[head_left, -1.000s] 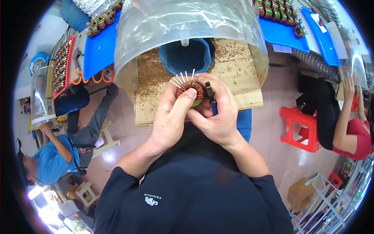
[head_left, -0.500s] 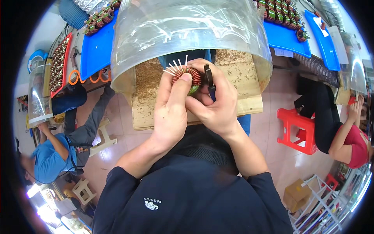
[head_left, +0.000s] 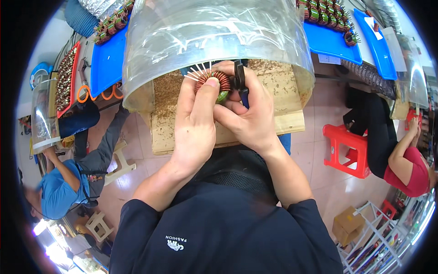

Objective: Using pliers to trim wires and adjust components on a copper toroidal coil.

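While the grip of the left hand (head_left: 196, 125) pinches a copper-wound ring (head_left: 222, 81), white leads (head_left: 196, 71) fanning out, the right hand (head_left: 253, 121) wraps blue-handled pliers (head_left: 240, 75) just beside it, near a clear curved cover (head_left: 219, 29), above a littered brown board (head_left: 278, 123).

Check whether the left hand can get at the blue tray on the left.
Probably not right now: the left hand grips the coil, and the left wall of the clear cover appears to stand between it and the blue tray.
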